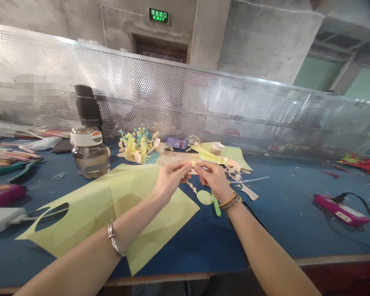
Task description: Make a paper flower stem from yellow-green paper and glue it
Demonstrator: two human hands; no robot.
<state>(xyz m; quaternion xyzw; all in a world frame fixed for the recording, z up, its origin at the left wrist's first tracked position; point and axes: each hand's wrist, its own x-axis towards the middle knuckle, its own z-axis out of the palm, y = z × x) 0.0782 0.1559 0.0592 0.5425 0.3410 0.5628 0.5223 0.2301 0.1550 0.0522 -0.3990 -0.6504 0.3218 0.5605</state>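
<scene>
My left hand (174, 177) and my right hand (214, 177) meet over the middle of the table, thumbs and fingertips pinched together. Between them is a small pale yellow piece (193, 163), perhaps paper, mostly covered by the fingers. Below the hands lie a light green paper disc (205, 197) and a narrow bright green object (216, 204). Under my left forearm spreads a large sheet of yellow-green paper (154, 230) with a round hole cut near its left end. Cut paper scraps (234, 166) lie just beyond my right hand.
A water bottle (91, 154) and a dark flask (89, 107) stand at left, near a cluster of small yellow and teal paper flowers (138, 144). Magenta power strips (342, 210) with cables lie at both sides. A perforated metal screen (179, 98) closes the back of the blue table (283, 230).
</scene>
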